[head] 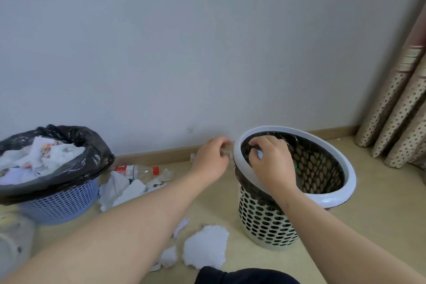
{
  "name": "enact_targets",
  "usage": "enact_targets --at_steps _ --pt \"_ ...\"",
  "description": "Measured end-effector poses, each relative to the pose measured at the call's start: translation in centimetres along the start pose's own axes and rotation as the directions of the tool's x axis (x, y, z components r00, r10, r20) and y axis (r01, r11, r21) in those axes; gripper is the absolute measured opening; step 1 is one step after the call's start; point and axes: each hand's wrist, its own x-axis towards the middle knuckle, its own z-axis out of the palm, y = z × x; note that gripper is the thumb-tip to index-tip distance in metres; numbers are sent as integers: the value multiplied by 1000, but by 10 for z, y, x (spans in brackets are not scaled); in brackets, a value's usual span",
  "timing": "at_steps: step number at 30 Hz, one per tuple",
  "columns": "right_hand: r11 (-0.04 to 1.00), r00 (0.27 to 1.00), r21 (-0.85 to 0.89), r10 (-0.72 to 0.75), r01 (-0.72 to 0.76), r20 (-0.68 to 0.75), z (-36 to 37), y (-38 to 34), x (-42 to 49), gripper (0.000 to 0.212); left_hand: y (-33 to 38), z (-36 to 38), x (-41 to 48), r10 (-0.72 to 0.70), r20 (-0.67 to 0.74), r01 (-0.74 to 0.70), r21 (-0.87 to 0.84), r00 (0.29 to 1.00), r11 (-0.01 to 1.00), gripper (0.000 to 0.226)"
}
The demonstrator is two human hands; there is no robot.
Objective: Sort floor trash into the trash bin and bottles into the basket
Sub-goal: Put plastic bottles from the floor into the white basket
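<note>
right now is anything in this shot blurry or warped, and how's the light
Head view: soft even light, no glare, faint shadow low on the wall; the baseboard bows from the wide lens; the left hand is smeared at its fingers, the right hand pinching the black bag at the white bin rim looks sharper; the bottom-left corner is out of focus.

Legible text: none; bottle (138,171) label (121,169), red and white, print too blurred to read.

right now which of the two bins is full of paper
The blue mesh bin on the left: its black liner is heaped with white paper. The white-rimmed bin looks nearly empty.
</note>
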Motion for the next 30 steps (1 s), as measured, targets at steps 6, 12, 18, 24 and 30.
enact_targets --at_steps 6,12,18,24,30 --pt "980 971 194 -96 53 218 61 -62 -5 23 -89 -37 -9 -281 -72 285 61 957 957 31" --pt "981 818 132 44 -145 573 137 -67 -27 33 -171 -49 -27 -414 -9 412 104 910 905 31" --pt "976 640 3 140 -216 756 204 -63 -39 35 -238 -45 -28 -471 -14 424 463 882 779 33" --pt "977 557 -90 185 -194 810 267 -62 -44 38 -299 -49 -20 -632 47 500 568 773 654 60" --pt "968 465 -221 250 -118 849 314 -49 -42 56 -325 -28 -12 -580 271 454 407 769 792 60"
